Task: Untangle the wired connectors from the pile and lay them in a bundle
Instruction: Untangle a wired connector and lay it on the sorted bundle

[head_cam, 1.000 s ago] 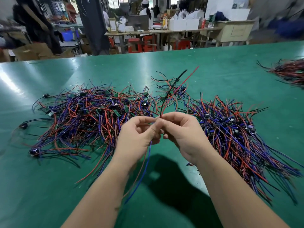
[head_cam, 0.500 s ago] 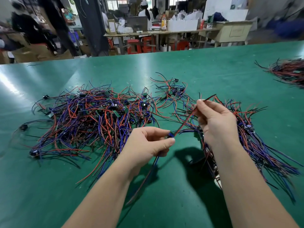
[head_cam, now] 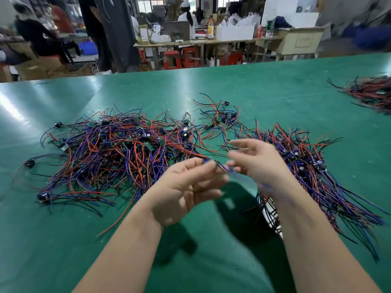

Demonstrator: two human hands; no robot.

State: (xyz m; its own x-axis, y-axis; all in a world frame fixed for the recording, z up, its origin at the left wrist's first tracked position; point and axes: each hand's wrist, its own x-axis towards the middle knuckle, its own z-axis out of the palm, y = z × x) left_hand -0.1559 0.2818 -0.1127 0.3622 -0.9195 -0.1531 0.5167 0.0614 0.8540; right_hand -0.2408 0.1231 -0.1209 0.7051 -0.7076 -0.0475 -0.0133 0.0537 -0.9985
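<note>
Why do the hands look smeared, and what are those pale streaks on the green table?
Head view: motion blur smears the left hand and right hand; the pale streaks on the table are glare from reflected light; the hands cast a dark shadow beneath them.

A big messy pile (head_cam: 118, 157) of red, blue and black wires with small dark plugs lies on the left of the green surface (head_cam: 254, 98). A neater bundle (head_cam: 317, 172) lies on the right, its wires side by side. One blurry wired connector (head_cam: 214, 162) is lifted between them.
</note>
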